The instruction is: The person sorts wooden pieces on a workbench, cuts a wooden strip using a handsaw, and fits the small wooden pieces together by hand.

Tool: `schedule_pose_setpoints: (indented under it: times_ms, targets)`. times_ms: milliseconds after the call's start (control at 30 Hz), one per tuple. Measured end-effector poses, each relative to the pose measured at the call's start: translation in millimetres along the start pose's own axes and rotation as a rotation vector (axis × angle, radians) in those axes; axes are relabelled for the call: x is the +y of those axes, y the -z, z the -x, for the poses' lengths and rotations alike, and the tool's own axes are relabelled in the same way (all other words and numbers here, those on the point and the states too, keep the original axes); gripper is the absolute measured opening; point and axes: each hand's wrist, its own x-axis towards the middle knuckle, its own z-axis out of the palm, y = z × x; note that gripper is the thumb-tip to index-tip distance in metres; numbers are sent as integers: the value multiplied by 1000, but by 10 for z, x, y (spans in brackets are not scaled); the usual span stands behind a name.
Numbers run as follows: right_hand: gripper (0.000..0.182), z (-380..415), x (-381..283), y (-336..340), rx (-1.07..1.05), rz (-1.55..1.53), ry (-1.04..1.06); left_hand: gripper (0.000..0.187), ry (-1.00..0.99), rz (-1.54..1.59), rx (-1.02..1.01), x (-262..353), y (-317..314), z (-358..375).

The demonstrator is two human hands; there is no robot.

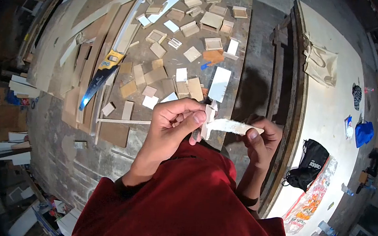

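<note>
My left hand (175,125) is closed on a small wooden piece (207,122), held upright in front of the red shirt. My right hand (262,140) pinches one end of a pale strip (229,126) with a ragged edge. The strip's other end meets the small wooden piece near my left fingertips. Whether the strip is stuck to the piece or only touches it, I cannot tell. Beyond my hands, a white board (220,81) lies on the worktable (159,52).
A handsaw (102,77) with a yellow handle lies left beside long planks (85,56). Small wooden boxes (212,21) and cut pieces cover the far worktable. On the right-hand table (335,129) are a black drawstring bag (309,164), a blue bag (364,134) and a beige bag (321,65).
</note>
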Motion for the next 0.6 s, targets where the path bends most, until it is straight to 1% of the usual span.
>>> schedule_pose_setpoints:
  times_ms: [67,233,300,333,400,433,500,533,567,600]
  targets:
    - [19,3,55,-16,-21,-28,67,18,14,15,29,11,0,-8]
    - [20,49,6,-5,10,-66,36,17,25,40,41,-3,0,-17]
    - [29,35,-17,22,-8,6,116,17,37,35,47,-5,-9,-14]
    - [29,40,-23,31,-5,8,121,17,49,30,55,-4,-11,-13]
    - [32,54,-36,43,62,118,201,16,36,34,48,8,-9,-24]
    - [32,48,-56,64,64,119,206,16,26,37,50,15,-14,-25]
    - [31,15,-113,108,22,384,425,15,-10,23,73,42,-35,-27]
    - [31,27,-147,102,20,384,432,14,-43,9,101,60,-46,-29]
    - [26,69,-190,91,43,446,464,14,-49,9,100,80,-56,-31]
    - [26,88,-230,77,67,508,494,13,-105,-21,119,102,-65,-32]
